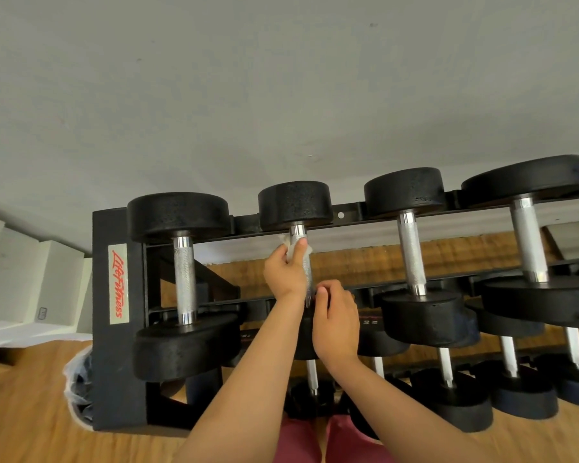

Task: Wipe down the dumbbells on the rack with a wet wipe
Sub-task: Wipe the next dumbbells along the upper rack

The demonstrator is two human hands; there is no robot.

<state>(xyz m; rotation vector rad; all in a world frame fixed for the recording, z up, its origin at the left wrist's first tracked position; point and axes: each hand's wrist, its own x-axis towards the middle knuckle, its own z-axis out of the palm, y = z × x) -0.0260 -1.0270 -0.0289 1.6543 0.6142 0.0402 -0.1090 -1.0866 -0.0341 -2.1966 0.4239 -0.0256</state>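
Several black dumbbells with knurled steel handles lie across the top tier of a black rack (118,329). My left hand (286,272) grips a white wet wipe (293,250) wrapped round the upper handle of the second dumbbell (295,203) from the left. My right hand (336,324) holds the near end of that same dumbbell, fingers curled at the bottom of the handle, covering its near head. The leftmost dumbbell (183,279) and the third dumbbell (411,252) lie on either side, untouched.
A lower tier holds several smaller dumbbells (512,392). A grey wall rises behind the rack. Wooden floor (24,412) spreads to the left, with a plastic-lined bin (79,382) against the rack's end and white stepped blocks (30,279) further left. My pink-clad legs (331,442) show below.
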